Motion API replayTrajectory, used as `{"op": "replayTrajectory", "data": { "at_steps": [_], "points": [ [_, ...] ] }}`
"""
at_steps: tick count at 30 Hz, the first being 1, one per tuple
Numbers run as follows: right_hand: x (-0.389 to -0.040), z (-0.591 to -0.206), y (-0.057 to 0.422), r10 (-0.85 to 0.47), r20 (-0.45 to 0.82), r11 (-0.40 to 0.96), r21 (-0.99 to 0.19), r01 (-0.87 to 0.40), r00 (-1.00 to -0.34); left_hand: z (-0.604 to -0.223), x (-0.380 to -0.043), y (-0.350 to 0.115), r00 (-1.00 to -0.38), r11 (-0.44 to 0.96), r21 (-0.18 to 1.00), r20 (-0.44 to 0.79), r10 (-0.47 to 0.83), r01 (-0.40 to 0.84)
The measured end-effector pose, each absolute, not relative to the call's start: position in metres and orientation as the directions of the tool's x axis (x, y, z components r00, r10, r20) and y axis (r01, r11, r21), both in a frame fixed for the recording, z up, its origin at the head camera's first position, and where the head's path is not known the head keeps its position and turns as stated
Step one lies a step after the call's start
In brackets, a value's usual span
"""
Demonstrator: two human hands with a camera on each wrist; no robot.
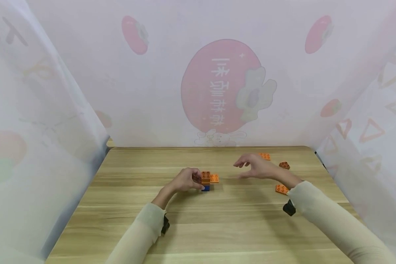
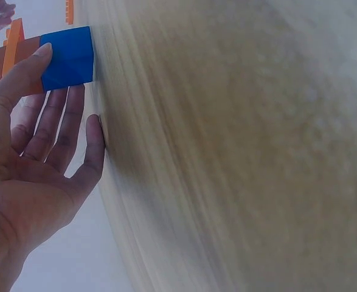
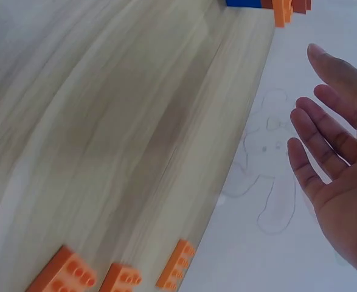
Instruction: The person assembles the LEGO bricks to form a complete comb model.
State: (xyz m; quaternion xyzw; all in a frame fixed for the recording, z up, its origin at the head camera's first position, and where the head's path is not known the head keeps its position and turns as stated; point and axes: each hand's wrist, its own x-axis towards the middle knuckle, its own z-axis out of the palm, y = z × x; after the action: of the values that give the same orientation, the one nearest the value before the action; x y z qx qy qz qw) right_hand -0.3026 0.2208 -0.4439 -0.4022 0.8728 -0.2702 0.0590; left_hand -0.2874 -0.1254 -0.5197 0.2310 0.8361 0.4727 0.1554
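My left hand (image 1: 186, 179) holds a small upright stack of toy building bricks between thumb and fingers. At the bottom of the stack is a blue brick (image 2: 69, 58), with the thumb lying against its side. Above the blue are a brown brick, a thin orange plate (image 1: 215, 178) that juts out to the right, and another brown brick (image 1: 206, 175) on top. My right hand (image 1: 257, 167) hovers over the table to the right of the stack, its fingers apart and loosely bent. In the right wrist view nothing lies in that hand (image 3: 342, 152).
Loose bricks lie on the wooden table (image 1: 237, 227) at the right: an orange one (image 1: 265, 156) behind the right hand, a brownish-orange one (image 1: 284, 165), and another orange one (image 1: 281, 189) by the right sleeve. White printed curtains (image 1: 158, 110) enclose the back and sides.
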Motion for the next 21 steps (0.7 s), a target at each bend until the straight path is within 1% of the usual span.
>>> {"op": "replayTrajectory", "data": {
  "at_steps": [12, 21],
  "points": [
    [-0.293, -0.450, 0.262, -0.698, 0.097, 0.597, -0.469, -0.651, -0.710, -0.519, -0.290, -0.125, -0.847, 0.466, 0.853, -0.053, 0.529, 0.238],
    [-0.285, -0.460, 0.289, -0.670, 0.050, 0.626, -0.498, -0.600, -0.740, -0.521, -0.289, -0.126, -0.842, 0.457, 0.857, -0.052, 0.536, 0.238]
  ]
}}
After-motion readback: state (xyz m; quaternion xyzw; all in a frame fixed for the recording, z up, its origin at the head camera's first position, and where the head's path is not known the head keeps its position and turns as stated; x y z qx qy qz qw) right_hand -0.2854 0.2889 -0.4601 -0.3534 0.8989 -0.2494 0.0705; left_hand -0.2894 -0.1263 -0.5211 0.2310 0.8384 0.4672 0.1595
